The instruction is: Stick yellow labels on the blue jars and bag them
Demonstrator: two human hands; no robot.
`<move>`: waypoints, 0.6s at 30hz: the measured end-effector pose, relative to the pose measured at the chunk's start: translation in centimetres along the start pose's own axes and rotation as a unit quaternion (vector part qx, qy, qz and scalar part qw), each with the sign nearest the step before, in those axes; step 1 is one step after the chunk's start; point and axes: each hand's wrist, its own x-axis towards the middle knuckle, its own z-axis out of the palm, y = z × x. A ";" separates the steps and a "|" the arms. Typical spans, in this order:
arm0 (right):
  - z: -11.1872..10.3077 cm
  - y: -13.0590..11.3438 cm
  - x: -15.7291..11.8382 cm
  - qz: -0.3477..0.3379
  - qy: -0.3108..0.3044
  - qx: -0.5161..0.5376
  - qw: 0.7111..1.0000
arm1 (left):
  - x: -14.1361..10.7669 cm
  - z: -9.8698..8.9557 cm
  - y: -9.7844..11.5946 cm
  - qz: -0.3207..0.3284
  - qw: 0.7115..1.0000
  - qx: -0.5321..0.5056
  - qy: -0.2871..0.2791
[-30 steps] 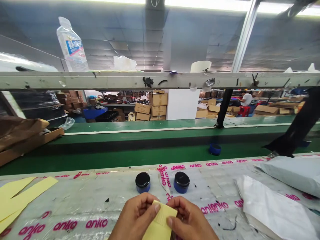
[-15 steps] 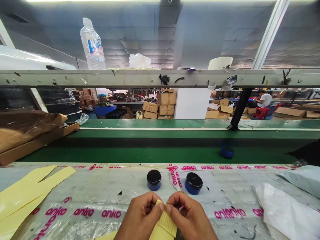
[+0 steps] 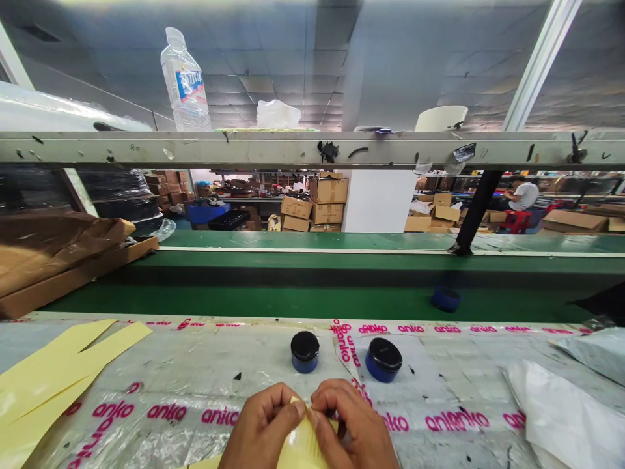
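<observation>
Left hand (image 3: pixel 261 426) and right hand (image 3: pixel 351 426) pinch yellow paper strip (image 3: pixel 303 446) tight to steady it, blue jar (image 3: pixel 305 352) and another (image 3: pixel 383 359) clear ahead.

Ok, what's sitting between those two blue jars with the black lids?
In the head view, a folded flap of plastic sheet printed with pink anko lettering lies between the left blue jar and the right blue jar.

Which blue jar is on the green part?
The blue jar on the green belt. The other two jars, with black lids, stand on the plastic-covered table.
</observation>
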 end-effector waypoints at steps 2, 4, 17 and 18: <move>-0.2 -0.4 0.2 0.015 0.013 0.029 0.999 | 0.1 -0.4 -0.2 0.005 1.000 0.004 0.003; -1.0 -0.7 0.8 0.092 0.038 0.084 0.992 | 0.3 -1.5 -0.2 0.011 0.999 0.032 0.009; -2.4 1.1 3.6 0.315 0.069 0.242 0.915 | 5.5 -6.1 3.1 0.200 0.872 0.440 -0.071; -2.3 1.3 3.6 0.316 0.069 0.248 0.913 | 6.2 -5.6 3.5 0.199 0.878 0.425 -0.092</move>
